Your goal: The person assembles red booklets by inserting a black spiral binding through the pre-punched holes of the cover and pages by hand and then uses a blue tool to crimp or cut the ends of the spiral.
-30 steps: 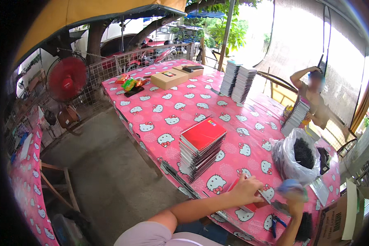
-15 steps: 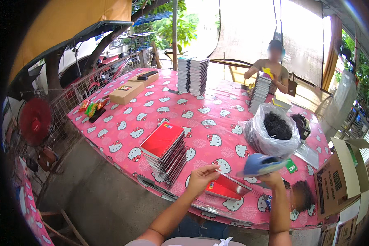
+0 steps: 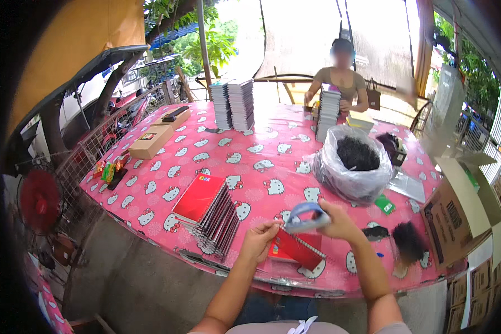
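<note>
One pink-patterned table (image 3: 261, 192), worked at from its edge at 6 o'clock. Saw an open brown carton (image 3: 451, 222) between 3 and 4, then a clear bag (image 3: 345, 181) at 3, set mouth-up, probably for easy reach into black curled pieces (image 3: 357, 153). Noted red notebooks (image 3: 206, 214) stacked at 7, likely to save space. At 5, found a single red notebook (image 3: 295, 248), partly lifted. Pinched its upper-left corner with the left hand (image 3: 257, 242), apparently for steadiness. Wrapped the right hand (image 3: 339, 224), at 4, around a blurred blue tool (image 3: 306, 225); could not tell whether touching the notebook.
</note>
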A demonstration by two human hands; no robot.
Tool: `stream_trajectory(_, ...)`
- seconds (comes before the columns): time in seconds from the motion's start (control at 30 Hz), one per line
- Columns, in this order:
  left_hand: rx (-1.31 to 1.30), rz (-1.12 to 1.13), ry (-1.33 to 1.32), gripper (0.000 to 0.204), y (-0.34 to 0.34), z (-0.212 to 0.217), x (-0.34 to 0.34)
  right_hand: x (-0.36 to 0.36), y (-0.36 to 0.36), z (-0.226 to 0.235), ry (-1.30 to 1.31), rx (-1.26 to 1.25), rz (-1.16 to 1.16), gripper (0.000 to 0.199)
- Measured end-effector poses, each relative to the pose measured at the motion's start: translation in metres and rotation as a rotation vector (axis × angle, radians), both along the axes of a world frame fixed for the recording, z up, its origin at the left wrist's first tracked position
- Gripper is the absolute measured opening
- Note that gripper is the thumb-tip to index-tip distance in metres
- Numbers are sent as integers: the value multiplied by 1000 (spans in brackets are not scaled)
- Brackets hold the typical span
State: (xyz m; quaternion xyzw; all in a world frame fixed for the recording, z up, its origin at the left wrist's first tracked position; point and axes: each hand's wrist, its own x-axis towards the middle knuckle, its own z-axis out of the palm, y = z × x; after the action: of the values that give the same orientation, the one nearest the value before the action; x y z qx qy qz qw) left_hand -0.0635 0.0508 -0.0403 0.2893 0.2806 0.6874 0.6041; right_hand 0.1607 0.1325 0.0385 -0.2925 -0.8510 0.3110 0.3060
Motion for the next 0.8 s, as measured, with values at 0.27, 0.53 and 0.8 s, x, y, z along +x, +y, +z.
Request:
stream_trajectory(0.27,153,-30,208,30,-11,23,9,54,15,-70,-437,227,-659,39)
stream_trajectory(0.53,711,495,1032,18,-52,88,25,107,-61,-72,-288,341,-535,62)
stream_trajectory(0.8,586,395,1345,33,-55,18,41,147,-103,-120,-524,306,-758,59)
